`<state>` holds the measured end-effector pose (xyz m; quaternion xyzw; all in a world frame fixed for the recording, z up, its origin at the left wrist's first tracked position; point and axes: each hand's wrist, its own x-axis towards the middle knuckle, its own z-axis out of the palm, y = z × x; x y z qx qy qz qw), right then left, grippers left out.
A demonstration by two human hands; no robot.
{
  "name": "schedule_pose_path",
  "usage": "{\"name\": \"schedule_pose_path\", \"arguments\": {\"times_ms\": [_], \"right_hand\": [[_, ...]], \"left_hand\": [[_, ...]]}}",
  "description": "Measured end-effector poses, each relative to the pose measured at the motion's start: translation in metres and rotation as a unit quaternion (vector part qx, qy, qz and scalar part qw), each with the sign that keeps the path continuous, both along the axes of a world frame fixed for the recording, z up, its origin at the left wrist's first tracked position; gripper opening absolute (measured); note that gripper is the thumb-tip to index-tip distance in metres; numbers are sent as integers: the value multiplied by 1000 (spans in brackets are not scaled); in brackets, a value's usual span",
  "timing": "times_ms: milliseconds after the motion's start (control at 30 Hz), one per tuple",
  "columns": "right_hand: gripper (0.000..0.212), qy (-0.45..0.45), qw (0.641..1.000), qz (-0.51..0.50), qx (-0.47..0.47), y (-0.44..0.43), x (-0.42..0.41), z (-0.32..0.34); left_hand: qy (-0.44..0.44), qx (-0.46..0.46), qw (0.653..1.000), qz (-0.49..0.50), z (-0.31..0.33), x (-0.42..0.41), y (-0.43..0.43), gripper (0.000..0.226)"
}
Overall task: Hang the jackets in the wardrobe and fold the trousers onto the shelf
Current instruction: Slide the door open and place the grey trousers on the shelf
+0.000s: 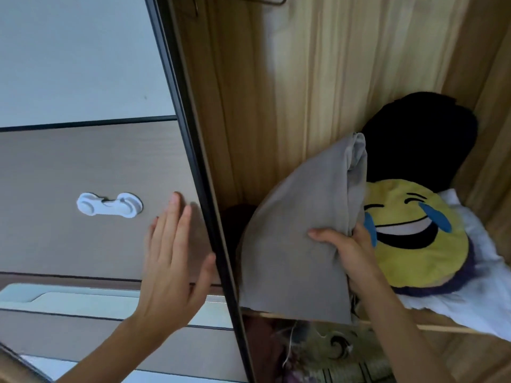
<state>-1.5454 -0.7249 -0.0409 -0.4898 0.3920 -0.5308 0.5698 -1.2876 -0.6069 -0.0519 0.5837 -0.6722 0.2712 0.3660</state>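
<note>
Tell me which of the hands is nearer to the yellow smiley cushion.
The right hand: it grips the folded grey trousers right beside the yellow cushion. The left hand lies flat on the wardrobe door, farther away.

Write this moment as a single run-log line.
step: placing folded grey trousers on shelf | right hand: grips trousers | left hand: flat on wardrobe door | beside: emoji cushion

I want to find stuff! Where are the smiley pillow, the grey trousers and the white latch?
smiley pillow (409, 236), head view, on its laughing mouth.
grey trousers (298, 239), head view, middle of the folded cloth.
white latch (109, 205), head view, on its middle strap.
</note>
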Motion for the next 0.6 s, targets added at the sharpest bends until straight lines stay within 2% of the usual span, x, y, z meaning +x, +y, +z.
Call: {"name": "schedule_pose_path", "arguments": {"times_ms": [133, 267, 333, 400, 433, 500, 533, 600], "right_hand": [[38, -23, 998, 44, -32, -43, 45, 10], [56, -79, 992, 96, -18, -114, 99, 4], [62, -48, 993, 110, 4, -150, 127, -10], [58, 54, 995, 76, 24, -181, 150, -41], [56, 149, 988, 35, 27, -195, 159, -64], [51, 364, 929, -36, 53, -207, 168, -110], [54, 435, 896, -50, 72, -205, 170, -128], [68, 484, 870, -34, 87, -192, 176, -156]], "left_hand": [[-13, -27, 998, 58, -4, 15, -8, 75], [-53, -48, 992, 107, -11, 37, -15, 72], [-60, -47, 990, 117, -12, 47, -15, 73], [-68, -42, 989, 123, -12, 58, -11, 76], [-74, -42, 989, 123, -12, 64, -9, 77], [-82, -43, 988, 121, -11, 73, -5, 79], [-84, -44, 988, 120, -11, 77, -3, 80], [-85, -47, 988, 121, -10, 86, -1, 80]]}}
